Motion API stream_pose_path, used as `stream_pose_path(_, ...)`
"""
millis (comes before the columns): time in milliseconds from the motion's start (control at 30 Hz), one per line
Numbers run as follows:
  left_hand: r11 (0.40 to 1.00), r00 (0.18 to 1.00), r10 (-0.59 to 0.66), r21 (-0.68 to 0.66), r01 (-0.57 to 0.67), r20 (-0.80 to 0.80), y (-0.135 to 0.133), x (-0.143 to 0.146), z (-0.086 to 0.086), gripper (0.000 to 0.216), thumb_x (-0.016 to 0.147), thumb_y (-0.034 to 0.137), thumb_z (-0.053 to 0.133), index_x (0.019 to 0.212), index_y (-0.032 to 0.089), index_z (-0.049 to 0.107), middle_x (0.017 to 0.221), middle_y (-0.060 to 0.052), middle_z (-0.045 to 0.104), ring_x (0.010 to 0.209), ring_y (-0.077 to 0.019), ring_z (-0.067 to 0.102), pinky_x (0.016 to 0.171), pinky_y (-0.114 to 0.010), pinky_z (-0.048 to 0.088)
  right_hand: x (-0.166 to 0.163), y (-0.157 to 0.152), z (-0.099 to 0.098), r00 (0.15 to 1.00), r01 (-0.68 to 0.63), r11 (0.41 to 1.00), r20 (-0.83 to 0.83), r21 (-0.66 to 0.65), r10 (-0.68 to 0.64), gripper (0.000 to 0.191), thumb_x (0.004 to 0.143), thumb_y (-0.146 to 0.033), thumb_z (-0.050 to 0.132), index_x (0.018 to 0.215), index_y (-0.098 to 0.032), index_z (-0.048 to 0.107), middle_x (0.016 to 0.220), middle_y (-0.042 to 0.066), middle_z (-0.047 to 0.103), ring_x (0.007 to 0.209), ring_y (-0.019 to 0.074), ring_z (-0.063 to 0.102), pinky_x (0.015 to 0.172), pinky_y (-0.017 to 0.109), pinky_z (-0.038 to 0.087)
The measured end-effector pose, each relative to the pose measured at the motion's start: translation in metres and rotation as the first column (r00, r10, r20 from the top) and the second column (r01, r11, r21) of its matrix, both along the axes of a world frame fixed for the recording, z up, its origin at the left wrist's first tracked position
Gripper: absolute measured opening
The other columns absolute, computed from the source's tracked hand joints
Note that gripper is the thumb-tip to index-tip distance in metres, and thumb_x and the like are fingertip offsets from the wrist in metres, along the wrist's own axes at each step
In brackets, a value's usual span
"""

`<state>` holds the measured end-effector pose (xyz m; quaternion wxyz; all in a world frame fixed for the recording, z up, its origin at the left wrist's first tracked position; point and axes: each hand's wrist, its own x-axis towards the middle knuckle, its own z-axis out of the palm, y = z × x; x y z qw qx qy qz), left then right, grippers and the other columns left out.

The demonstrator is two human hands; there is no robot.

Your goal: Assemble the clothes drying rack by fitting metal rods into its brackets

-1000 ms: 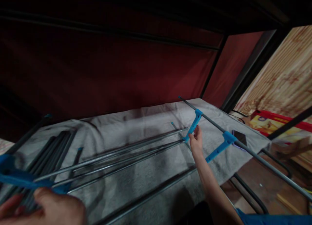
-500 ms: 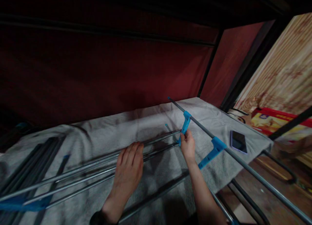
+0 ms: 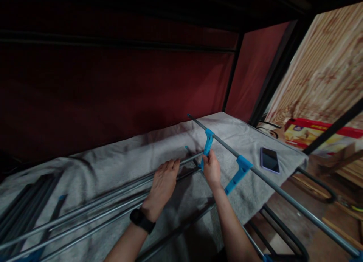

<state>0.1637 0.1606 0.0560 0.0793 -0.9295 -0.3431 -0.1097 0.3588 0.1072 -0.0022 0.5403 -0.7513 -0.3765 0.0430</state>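
Observation:
My left hand (image 3: 165, 180), a black watch on its wrist, lies over the long silvery metal tubes (image 3: 113, 197), with its fingers curled around them. Farther right, my right hand (image 3: 212, 169) grips a blue plastic bracket (image 3: 209, 141) where the tubes meet it; its fingertips are partly hidden. The upper end of this bracket sits on a long grey crossbar (image 3: 228, 147). A second blue bracket (image 3: 238, 175) hangs from the same bar, to the right of my hand. Behind the tubes a small blue-tipped rod end (image 3: 186, 147) shows.
Several dark grey tubes (image 3: 31, 205) lie at the left on the grey cloth (image 3: 96, 163) covering the bed. A phone (image 3: 270, 160) rests near the right edge. Black frame posts (image 3: 232, 73) and a red-yellow box (image 3: 317, 135) stand beyond.
My left hand has slid right along the tubes, closer to my right hand. My right hand keeps its grip on the bracket. The view has shifted slightly right.

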Motion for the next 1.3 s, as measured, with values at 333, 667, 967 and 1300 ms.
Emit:
stream_pose_path(333,1.0,1.0,0.019,-0.009,-0.019,-0.004,-0.006,0.0,0.012,0.051,0.092,0.001,0.039,0.138,0.015,0.055,0.122,-0.012,0.067,0.111,-0.0241,0.063,0.101,-0.038,0.048,-0.007,-0.003,0.004,0.999,-0.043,0.999,0.015,0.021,0.042,0.04,0.09,-0.024,0.042,0.129,-0.019,0.053,0.093,0.007,0.068,0.08,0.0228,0.062,0.072,0.032,0.045)
stream_pose_path(667,1.0,1.0,-0.006,0.011,0.006,-0.004,-0.004,0.001,0.012,0.053,0.091,0.002,0.04,0.14,0.016,0.053,0.124,-0.012,0.067,0.11,-0.0236,0.063,0.099,-0.038,0.049,-0.003,-0.002,0.001,0.998,-0.061,0.997,-0.008,0.04,0.061,0.039,0.089,-0.027,0.043,0.126,-0.021,0.055,0.087,0.005,0.065,0.078,0.0241,0.061,0.072,0.034,0.046)
stream_pose_path(967,1.0,1.0,0.005,-0.027,-0.006,-0.027,-0.005,0.002,0.015,0.053,0.092,0.002,0.039,0.141,0.016,0.052,0.127,-0.012,0.066,0.112,-0.0234,0.063,0.101,-0.038,0.049,-0.003,-0.002,0.001,0.997,-0.071,0.996,-0.023,0.052,0.073,0.036,0.088,-0.028,0.045,0.122,-0.021,0.057,0.085,0.004,0.065,0.077,0.0226,0.06,0.073,0.033,0.046)
stream_pose_path(1300,0.991,0.993,-0.107,0.081,0.102,0.056,-0.018,-0.005,-0.004,0.055,0.093,0.004,0.038,0.145,0.018,0.049,0.136,-0.015,0.061,0.124,-0.0269,0.056,0.109,-0.045,0.043,0.0,-0.006,0.004,0.99,-0.136,0.991,-0.043,0.002,0.136,0.034,0.086,-0.027,0.045,0.117,-0.02,0.057,0.082,0.003,0.063,0.075,0.0211,0.058,0.073,0.032,0.047)
